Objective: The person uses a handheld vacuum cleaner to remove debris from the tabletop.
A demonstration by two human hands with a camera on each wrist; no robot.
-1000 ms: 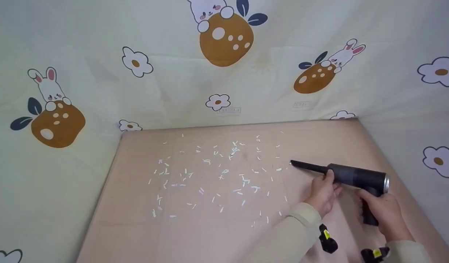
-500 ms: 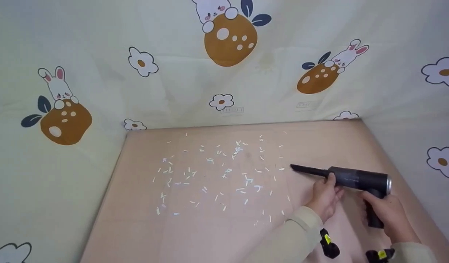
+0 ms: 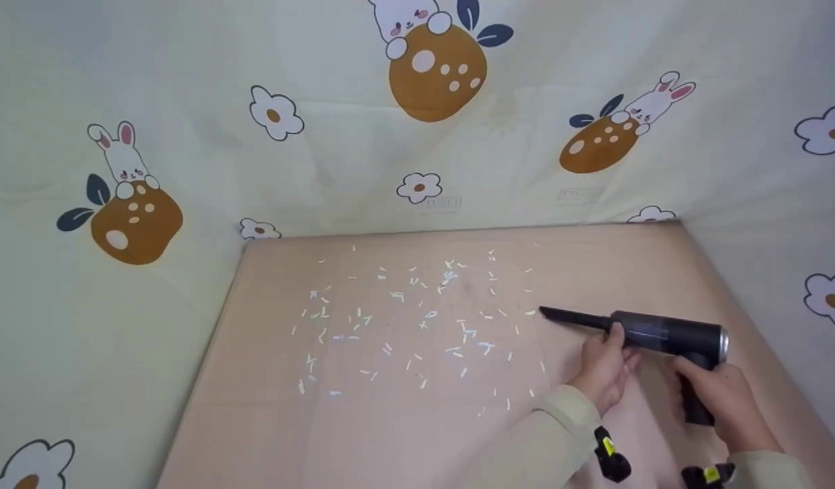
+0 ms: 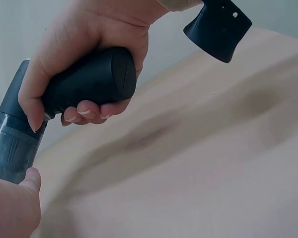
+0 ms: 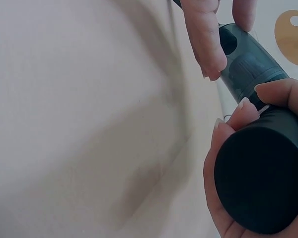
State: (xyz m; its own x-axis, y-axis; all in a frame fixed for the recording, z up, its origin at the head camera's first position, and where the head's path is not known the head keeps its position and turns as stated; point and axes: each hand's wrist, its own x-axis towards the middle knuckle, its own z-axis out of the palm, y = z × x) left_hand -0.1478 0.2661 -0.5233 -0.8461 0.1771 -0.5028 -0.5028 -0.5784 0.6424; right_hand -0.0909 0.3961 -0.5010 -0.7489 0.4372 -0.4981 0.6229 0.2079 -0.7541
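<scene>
A black handheld vacuum (image 3: 675,333) with a long narrow nozzle points left over the pinkish-beige surface. My right hand (image 3: 726,401) grips its handle, fingers wrapped round it, as the left wrist view also shows. Farther forward, my left hand (image 3: 604,367) holds the barrel from below, thumb on one side and fingers on the other. The smoky see-through section (image 5: 251,64) lies between the two hands in the right wrist view. Thin white paper scraps (image 3: 428,316) lie scattered to the left of the nozzle. One scrap (image 3: 530,313) is right beside the nozzle tip.
The covered surface (image 3: 241,435) meets pale fabric walls (image 3: 343,156) at the back and both sides, printed with rabbits, brown fruit and flowers. A black wrist mount (image 3: 611,455) with a yellow label sits at each sleeve.
The head view has turned, shifting walls and scraps rightward in it. Relative to the scraps, the nozzle has moved left and slightly nearer. A white speck at its tip is no longer visible.
</scene>
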